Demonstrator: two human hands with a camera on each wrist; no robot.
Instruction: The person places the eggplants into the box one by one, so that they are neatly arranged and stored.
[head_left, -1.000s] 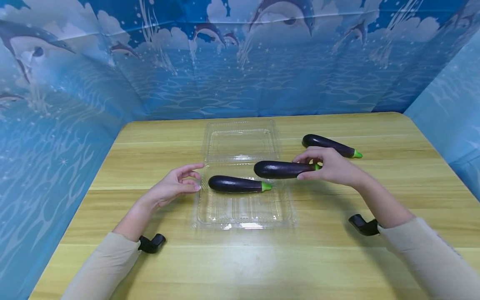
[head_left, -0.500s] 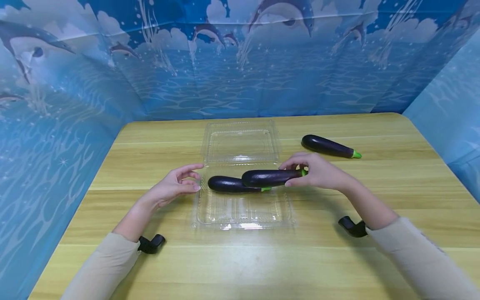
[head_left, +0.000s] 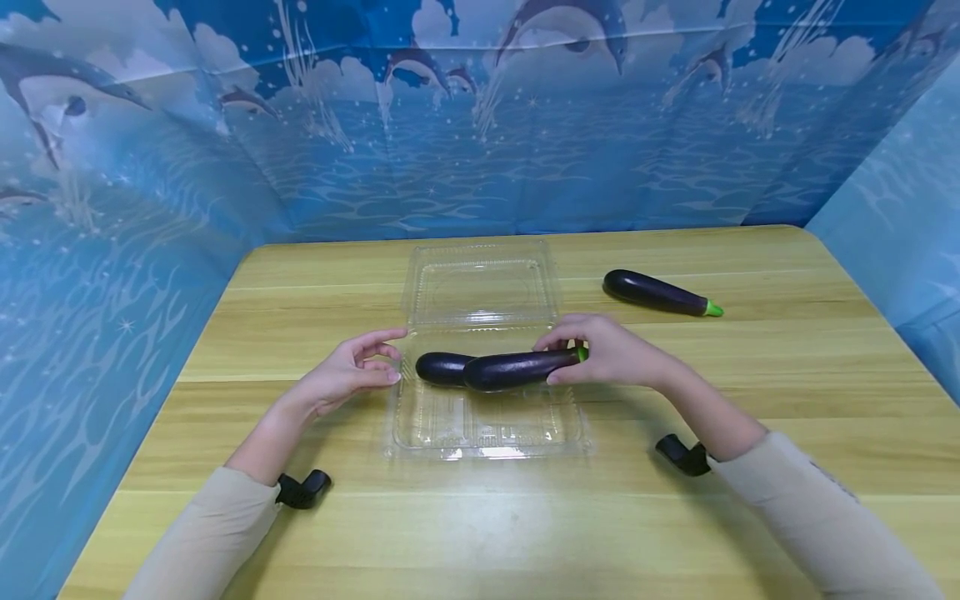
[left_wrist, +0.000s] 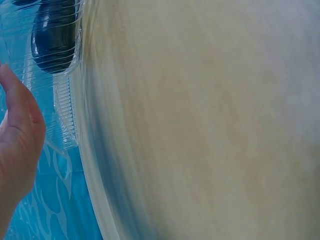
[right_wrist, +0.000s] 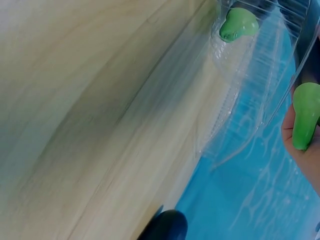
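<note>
- Eggplant (head_left: 513, 371) over open clear container (head_left: 487, 452), stem end pinched between thumb and fingers of right hand (head_left: 613, 350).
- Second eggplant (head_left: 439, 369) inside container, partly hidden by the first.
- Left hand (head_left: 352, 368) at container's left edge, thumb and fingers apart.
- Third eggplant (head_left: 654, 292) on counter (head_left: 480, 533), beyond right hand.
- Dark marking (head_left: 834, 480) on right sleeve (head_left: 806, 512), too small to read.
</note>
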